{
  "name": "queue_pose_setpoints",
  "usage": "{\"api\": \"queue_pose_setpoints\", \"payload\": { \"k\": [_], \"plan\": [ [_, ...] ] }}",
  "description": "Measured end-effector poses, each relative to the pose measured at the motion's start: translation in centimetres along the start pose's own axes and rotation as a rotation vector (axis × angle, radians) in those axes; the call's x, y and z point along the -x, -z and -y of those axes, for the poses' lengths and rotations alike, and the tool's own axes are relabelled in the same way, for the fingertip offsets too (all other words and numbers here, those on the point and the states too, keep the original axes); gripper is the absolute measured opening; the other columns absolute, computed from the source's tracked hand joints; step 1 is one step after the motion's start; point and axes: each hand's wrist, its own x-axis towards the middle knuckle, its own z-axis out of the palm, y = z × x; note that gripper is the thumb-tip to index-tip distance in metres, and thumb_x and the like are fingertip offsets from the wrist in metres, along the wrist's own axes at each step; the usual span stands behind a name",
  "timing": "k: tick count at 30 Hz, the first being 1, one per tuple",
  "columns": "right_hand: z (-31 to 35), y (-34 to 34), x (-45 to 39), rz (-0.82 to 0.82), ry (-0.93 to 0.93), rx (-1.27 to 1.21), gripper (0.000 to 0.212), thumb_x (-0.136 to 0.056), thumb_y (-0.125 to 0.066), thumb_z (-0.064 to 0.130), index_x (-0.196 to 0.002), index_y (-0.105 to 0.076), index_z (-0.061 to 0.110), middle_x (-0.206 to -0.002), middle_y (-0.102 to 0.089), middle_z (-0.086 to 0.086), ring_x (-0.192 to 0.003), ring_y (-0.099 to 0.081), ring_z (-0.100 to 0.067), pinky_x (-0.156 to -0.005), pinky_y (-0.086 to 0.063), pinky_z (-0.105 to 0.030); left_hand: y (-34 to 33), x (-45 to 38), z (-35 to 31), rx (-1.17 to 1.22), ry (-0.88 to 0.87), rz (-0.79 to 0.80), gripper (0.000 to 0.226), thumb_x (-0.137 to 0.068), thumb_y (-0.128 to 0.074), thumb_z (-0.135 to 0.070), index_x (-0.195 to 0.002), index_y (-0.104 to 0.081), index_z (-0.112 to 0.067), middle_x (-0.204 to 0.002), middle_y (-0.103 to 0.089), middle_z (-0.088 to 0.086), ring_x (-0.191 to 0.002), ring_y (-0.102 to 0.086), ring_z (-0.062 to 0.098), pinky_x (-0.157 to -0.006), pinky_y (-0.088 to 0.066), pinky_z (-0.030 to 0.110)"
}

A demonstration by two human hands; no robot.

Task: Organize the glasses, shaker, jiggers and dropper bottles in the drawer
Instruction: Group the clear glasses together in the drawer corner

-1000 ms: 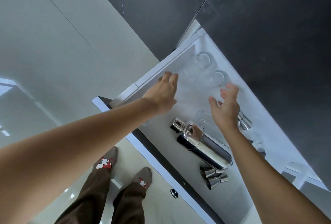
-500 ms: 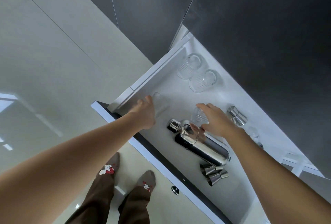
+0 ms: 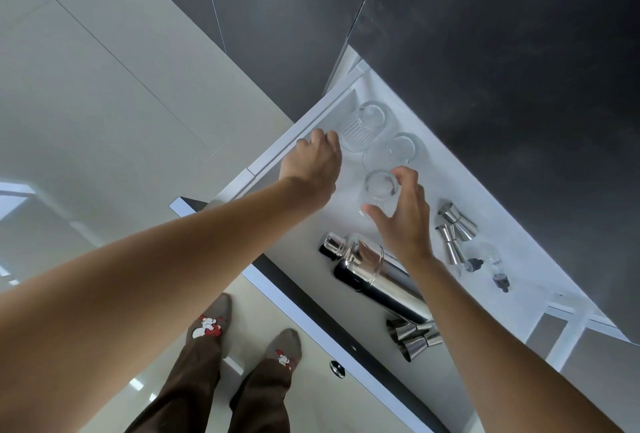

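Fingers (image 3: 403,173) of the right hand (image 3: 403,221) pinch a glass (image 3: 378,190) at mid-frame in the drawer (image 3: 277,159), beside two others. Left hand (image 3: 313,164) curls closed; its contents are hidden. Glass looks light, slick, breakable; hold its wall.

The left hand (image 3: 311,164) hides whatever its fingers (image 3: 325,138) may hold.

I saw a glossy pale tiled floor (image 3: 104,86) with bright window reflections at my left. Dark grey matte cabinet fronts (image 3: 277,17) rose ahead, beside a dark speckled stone countertop (image 3: 502,51) on the right.
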Motion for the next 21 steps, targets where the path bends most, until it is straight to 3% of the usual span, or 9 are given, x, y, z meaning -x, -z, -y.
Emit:
{"api": "queue_pose_setpoints", "payload": {
  "k": [5, 9, 17, 21],
  "plan": [
    [1.0, -1.6, -0.2, -0.100, -0.101, -0.106, 0.068, -0.070, -0.077, 0.012, -0.129, -0.043, 0.016, -0.128, -0.057, -0.004, -0.108, -0.054, -0.025, -0.093, -0.049, -0.043, 0.2, -1.4, -0.3, 0.070, -0.070, -0.056, 0.056, -0.082, -0.072, -0.018, -0.123, -0.038, -0.002, -0.125, -0.046, 0.016, -0.115, -0.048, 0.035, -0.076, -0.049, 0.038],
    [1.4, -2.4, -0.3, -0.187, -0.142, -0.167, 0.065, -0.065, -0.080, 0.009, -0.122, -0.049, 0.016, -0.117, -0.053, -0.004, -0.094, -0.050, -0.013, -0.085, -0.055, -0.047, -0.4, -2.3, -0.1, 0.055, -0.133, -0.095, 0.057, -0.081, -0.073, -0.017, -0.124, -0.039, -0.002, -0.126, -0.046, 0.016, -0.116, -0.047, 0.034, -0.082, -0.051, 0.039],
    [1.9, -3.1, -0.5, -0.217, -0.175, -0.221, 0.069, -0.062, -0.081, 0.014, -0.122, -0.046, 0.017, -0.110, -0.043, 0.001, -0.095, -0.048, -0.018, -0.085, -0.054, -0.047, -1.0, -3.0, 0.4, 0.069, -0.209, -0.127, 0.061, -0.081, -0.073, -0.016, -0.130, -0.038, -0.005, -0.128, -0.047, 0.015, -0.117, -0.046, 0.035, -0.089, -0.052, 0.043],
    [1.2, -2.3, 0.4, -0.135, -0.176, -0.187, 0.077, -0.070, -0.082, 0.032, -0.131, -0.038, 0.014, -0.111, -0.047, -0.002, -0.102, -0.049, -0.019, -0.088, -0.043, -0.032, -1.1, -1.5, 0.5, 0.113, -0.198, -0.175, 0.079, -0.076, -0.076, -0.016, -0.139, -0.029, -0.007, -0.139, -0.035, 0.017, -0.125, -0.040, 0.033, -0.089, -0.054, 0.041]
  ]
}}
